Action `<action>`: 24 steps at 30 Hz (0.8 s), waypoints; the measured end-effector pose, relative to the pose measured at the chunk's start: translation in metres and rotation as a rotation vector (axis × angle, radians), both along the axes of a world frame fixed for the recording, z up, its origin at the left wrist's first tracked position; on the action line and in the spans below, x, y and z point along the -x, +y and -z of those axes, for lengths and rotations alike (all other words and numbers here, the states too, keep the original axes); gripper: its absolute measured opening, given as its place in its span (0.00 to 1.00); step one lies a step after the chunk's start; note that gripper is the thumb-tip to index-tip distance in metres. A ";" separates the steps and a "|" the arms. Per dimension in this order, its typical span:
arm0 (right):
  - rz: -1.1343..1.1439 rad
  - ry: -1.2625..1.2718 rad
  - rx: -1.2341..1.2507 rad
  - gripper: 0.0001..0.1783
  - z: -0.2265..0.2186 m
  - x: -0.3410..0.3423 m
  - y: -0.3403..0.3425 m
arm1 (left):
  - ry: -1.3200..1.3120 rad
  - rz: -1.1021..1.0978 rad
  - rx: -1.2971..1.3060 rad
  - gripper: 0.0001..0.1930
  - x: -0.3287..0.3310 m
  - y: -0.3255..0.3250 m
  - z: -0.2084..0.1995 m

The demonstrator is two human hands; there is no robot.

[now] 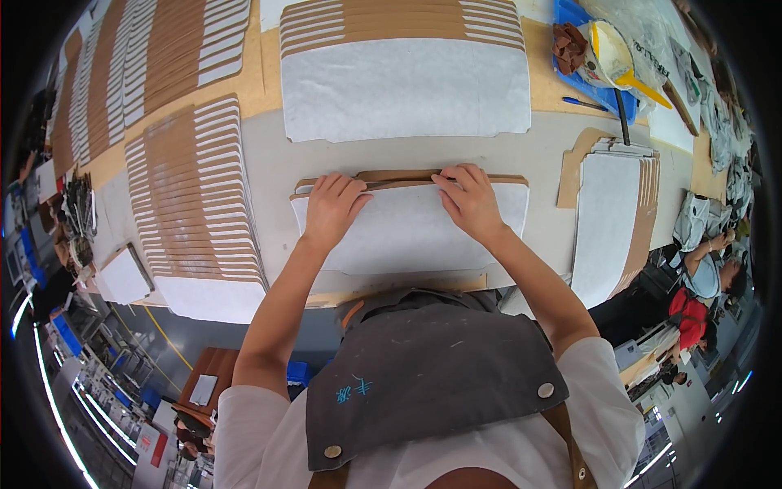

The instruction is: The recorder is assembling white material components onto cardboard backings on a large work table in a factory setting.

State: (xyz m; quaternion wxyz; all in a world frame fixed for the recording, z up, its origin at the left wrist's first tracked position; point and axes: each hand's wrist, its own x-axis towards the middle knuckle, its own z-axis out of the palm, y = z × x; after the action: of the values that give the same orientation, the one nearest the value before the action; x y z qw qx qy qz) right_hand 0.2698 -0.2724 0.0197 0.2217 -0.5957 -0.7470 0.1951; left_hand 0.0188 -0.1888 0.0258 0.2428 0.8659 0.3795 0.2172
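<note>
In front of me lies a brown-edged white sheet [407, 232], its long side running left to right. Along its far edge a brown strip [399, 176] bows up slightly, with a narrow dark gap beneath it. My left hand [332, 210] is closed on the left part of this edge, fingers curled over the brown strip. On the right part of the same edge, my right hand [471, 202] pinches with thumb and fingers. Between the two hands the strip shows uncovered. Whether one layer or more is under my fingertips is hidden.
Beyond it lies a fanned stack of similar sheets [407, 90]. More overlapping stacks stand left [191, 196] and far left [155, 57]. At right is another pile [607, 212]. A blue tray [574, 15] holds a pot [607, 57] with a yellow-edged tool; a pen [585, 104] lies beside it.
</note>
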 end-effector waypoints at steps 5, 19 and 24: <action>-0.007 -0.005 -0.026 0.20 -0.001 -0.001 -0.002 | 0.034 0.116 -0.076 0.09 0.005 0.001 0.012; -0.021 0.009 -0.027 0.20 0.000 -0.008 -0.010 | 0.060 0.149 -0.170 0.12 0.002 -0.002 0.005; 0.039 -0.032 0.074 0.14 0.006 -0.010 -0.005 | 0.045 0.130 -0.218 0.10 -0.007 0.003 0.000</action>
State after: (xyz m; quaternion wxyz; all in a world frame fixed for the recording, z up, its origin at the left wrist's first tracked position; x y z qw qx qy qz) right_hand 0.2800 -0.2775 0.0142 0.1914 -0.6210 -0.7309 0.2087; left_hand 0.0253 -0.1858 0.0257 0.1522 0.9146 0.3018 0.2217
